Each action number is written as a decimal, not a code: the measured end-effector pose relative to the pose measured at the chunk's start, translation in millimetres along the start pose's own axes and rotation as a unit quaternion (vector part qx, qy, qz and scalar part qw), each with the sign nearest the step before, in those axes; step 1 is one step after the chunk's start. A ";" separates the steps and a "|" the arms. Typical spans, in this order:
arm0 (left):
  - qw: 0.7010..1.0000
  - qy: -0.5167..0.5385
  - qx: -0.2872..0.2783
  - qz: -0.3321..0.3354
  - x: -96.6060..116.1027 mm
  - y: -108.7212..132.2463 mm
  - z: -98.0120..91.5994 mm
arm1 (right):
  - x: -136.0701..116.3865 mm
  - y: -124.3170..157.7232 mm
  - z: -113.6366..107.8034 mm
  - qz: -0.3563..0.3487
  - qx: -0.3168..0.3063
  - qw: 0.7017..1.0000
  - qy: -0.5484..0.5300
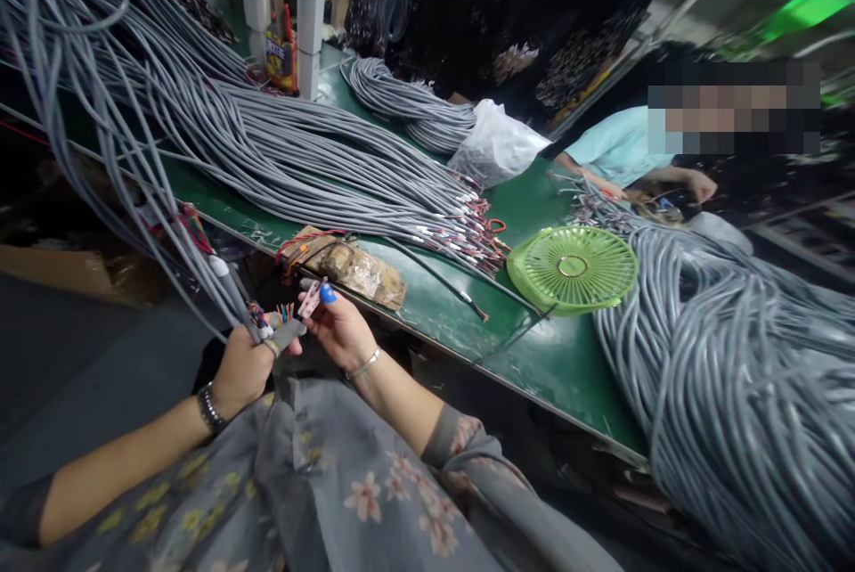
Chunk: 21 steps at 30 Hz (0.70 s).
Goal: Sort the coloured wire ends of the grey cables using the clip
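Observation:
My left hand [248,364] is closed around the ends of several grey cables [223,282], just off the table's near edge. Thin coloured wires [285,313] fan out of the cable end beside its thumb, which has a grey covering. Close by on the right, my right hand [346,333] pinches a small flat pinkish piece with dark spots [310,299]; its exact kind is unclear. A blue cover [327,292] sits on a fingertip of this hand. The piece is very near the coloured wires, but whether they touch I cannot tell.
Long grey cables [280,144] lie along the green table [574,367]. A taped brown block [361,269] rests at the near edge, and a green fan [573,267] stands to its right. Another cable heap [748,376] hangs over the right side. A co-worker [618,144] sits across the table.

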<state>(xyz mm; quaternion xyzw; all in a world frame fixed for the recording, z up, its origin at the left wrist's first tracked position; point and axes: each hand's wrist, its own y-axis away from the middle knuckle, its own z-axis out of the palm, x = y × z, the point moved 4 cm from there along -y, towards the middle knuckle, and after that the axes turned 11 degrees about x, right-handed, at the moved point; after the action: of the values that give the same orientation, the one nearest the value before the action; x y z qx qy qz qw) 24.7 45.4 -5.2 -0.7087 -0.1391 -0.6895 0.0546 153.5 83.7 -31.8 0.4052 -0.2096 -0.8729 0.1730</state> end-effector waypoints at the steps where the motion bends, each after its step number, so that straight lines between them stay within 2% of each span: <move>1: 1.000 -0.002 -0.002 0.004 0.1 -0.2 0.0 | 1.1 0.1 0.0 0.000 0.001 1.000 -0.002; 7: 0.999 -0.005 -0.016 0.027 -0.1 0.5 -3.9 | 11.9 3.0 -6.4 0.039 -0.008 0.999 0.000; 14: 0.999 -0.014 -0.030 0.033 -9.6 5.2 -20.1 | 17.0 4.6 -20.6 0.092 0.026 0.995 -0.010; 18: 0.999 -0.011 -0.003 0.030 -10.0 4.7 -24.3 | 21.4 3.0 -23.3 0.095 0.013 0.995 0.013; 21: 1.000 -0.006 -0.017 -0.007 -10.9 2.2 -19.8 | 24.4 1.3 -25.8 0.080 0.007 0.996 0.037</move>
<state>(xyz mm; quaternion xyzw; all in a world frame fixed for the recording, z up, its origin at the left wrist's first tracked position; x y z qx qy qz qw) 6.2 36.7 -14.9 -0.7126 -0.1328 -0.6878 0.0374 158.9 65.2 -61.7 0.4206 -0.2409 -0.8390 0.2474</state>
